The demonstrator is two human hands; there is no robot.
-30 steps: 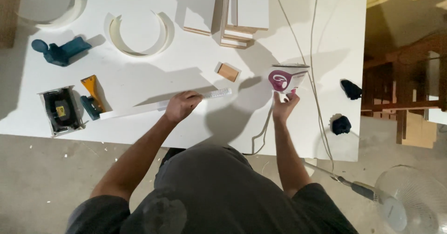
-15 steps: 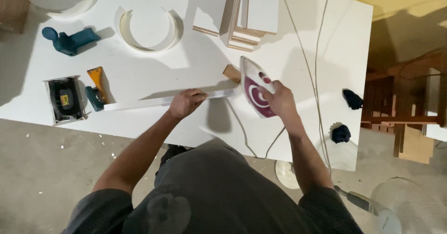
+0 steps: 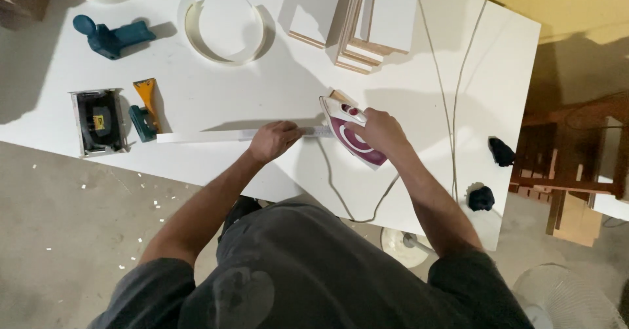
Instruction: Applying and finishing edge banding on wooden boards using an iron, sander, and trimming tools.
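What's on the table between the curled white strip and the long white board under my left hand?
Nothing: in the head view, only bare white table lies between the curled strip and the long board that the left hand presses.
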